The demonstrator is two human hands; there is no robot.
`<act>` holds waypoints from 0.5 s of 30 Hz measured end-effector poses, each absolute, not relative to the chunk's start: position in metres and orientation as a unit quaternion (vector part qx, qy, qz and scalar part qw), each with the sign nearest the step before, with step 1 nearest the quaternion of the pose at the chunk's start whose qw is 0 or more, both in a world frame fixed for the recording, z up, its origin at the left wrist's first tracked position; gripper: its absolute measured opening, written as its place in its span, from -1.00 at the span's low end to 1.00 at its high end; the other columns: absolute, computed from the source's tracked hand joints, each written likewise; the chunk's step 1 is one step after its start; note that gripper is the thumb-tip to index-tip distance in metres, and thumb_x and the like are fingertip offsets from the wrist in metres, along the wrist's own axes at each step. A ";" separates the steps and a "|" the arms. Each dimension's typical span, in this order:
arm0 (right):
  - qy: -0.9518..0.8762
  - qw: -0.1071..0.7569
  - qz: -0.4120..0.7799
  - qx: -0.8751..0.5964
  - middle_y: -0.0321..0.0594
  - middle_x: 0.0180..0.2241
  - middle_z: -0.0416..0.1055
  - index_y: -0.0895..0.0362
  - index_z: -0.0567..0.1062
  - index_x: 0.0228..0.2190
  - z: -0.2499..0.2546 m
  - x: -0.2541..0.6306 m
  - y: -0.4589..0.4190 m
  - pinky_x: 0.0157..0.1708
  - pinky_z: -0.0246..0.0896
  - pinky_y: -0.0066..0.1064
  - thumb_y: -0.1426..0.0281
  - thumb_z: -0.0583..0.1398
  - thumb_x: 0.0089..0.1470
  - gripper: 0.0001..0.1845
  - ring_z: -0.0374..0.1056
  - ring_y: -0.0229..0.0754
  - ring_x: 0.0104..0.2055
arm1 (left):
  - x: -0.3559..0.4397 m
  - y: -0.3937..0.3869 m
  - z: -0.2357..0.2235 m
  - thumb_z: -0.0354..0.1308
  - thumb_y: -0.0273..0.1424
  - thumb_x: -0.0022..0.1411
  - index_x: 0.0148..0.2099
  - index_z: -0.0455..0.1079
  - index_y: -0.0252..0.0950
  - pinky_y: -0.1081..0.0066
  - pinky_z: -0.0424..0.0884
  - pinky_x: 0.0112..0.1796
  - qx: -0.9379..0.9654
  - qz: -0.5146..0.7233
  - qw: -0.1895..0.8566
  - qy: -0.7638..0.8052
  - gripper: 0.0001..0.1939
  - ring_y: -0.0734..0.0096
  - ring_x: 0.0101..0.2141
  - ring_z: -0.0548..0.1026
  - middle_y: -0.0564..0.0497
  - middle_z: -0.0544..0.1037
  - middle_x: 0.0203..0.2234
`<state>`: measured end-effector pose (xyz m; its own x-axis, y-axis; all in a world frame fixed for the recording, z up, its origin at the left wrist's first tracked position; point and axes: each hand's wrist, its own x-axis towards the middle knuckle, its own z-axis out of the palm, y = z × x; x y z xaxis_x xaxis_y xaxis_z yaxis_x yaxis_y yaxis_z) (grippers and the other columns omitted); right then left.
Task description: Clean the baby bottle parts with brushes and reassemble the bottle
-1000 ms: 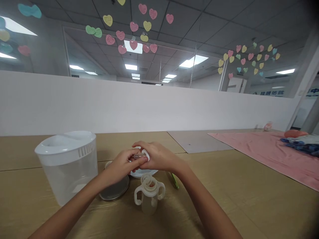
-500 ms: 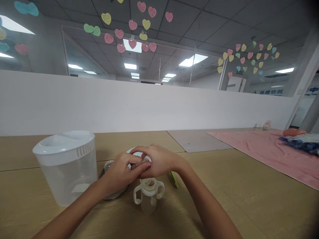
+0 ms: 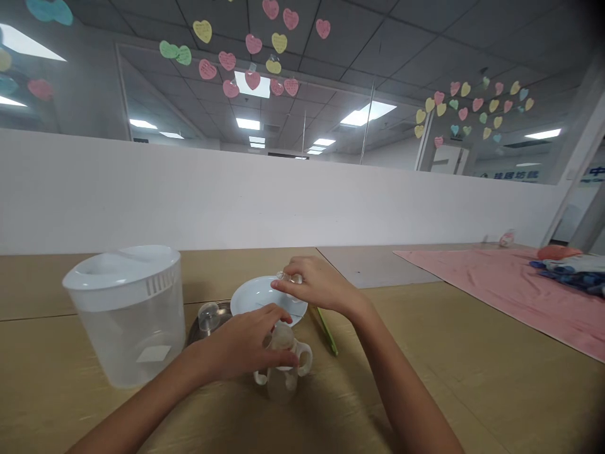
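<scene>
My left hand (image 3: 246, 343) curls round the top of a small clear baby bottle (image 3: 282, 372) with two white side handles, which stands upright on the wooden table. My right hand (image 3: 314, 287) hovers over a white plate (image 3: 253, 296) behind the bottle, fingers pinched on a small clear piece that looks like a teat (image 3: 286, 276). A round metal dish (image 3: 198, 328) with a small clear cap (image 3: 208, 312) on it lies left of the plate, partly behind my left hand.
A large translucent container with a white slotted lid (image 3: 125, 312) stands at the left. A green stick-like object (image 3: 327, 329) lies right of the bottle. A pink cloth (image 3: 510, 287) with folded items covers the table's far right. A white partition runs behind.
My hands, joined over the plate earlier, have parted: the left dropped onto the bottle's top, and the right lifted back over the plate with the small clear piece.
</scene>
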<state>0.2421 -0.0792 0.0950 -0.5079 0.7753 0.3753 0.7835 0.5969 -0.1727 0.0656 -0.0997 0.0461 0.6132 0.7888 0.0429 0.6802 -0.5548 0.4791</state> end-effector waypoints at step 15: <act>-0.931 0.080 0.137 -0.328 -0.37 -0.57 0.11 0.15 0.50 -0.54 0.093 0.246 -0.077 -0.55 -0.12 -0.50 0.14 0.19 -0.07 -0.68 0.00 -0.38 -0.53 | 0.065 -0.090 0.043 0.19 -0.13 -0.10 -0.31 0.32 -0.27 0.47 0.18 -0.46 0.860 0.112 0.281 0.410 -0.63 0.41 -0.45 0.34 0.10 0.38 -0.47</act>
<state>0.2463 -0.0775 0.0934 -0.7719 0.6329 0.0598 0.5889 0.7474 -0.3076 0.0653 -0.0900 0.0432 0.6387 0.7685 -0.0383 0.6428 -0.5056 0.5755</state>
